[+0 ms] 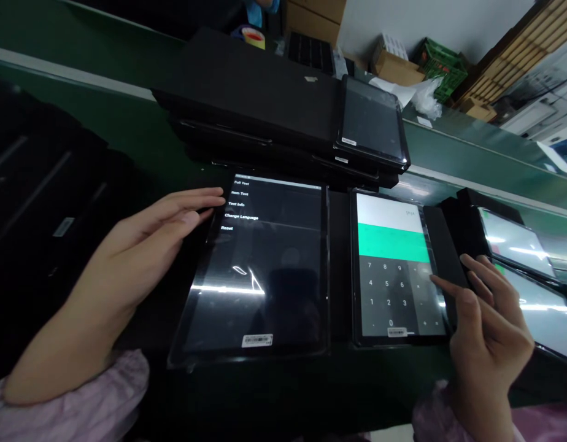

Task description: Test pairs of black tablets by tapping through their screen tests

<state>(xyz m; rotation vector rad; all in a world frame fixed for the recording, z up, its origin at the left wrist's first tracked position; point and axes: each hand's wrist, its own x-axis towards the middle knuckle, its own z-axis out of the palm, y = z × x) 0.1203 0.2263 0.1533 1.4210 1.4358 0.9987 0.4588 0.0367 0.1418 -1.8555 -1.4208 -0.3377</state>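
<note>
Plainly, at the far left lies a dark pile (44, 184) with one white label, its pieces too dim to count. Next comes the left hand (145, 242), fingers stretched together and nearly straight, gripping nothing; its tips meet the left edge of the menu tablet (265, 258), or sit just beside it, perhaps to steady it. That tablet lies flat on the near part of the bench (127, 116), screen up, probably so its five menu lines can be read. Beyond it, a black stack (251, 80) carries one unlit tablet (373, 123) at its right end. Right of the menu tablet lies the calculator tablet (391, 270), also face up. The right hand (490, 313) is half open and holds nothing: its forefinger points at the keypad's right edge, seemingly for tapping, though contact is unclear; the other fingers curl loosely. At the right, two lit tablets (541, 313) overlap, making five tablets clearly countable.
</note>
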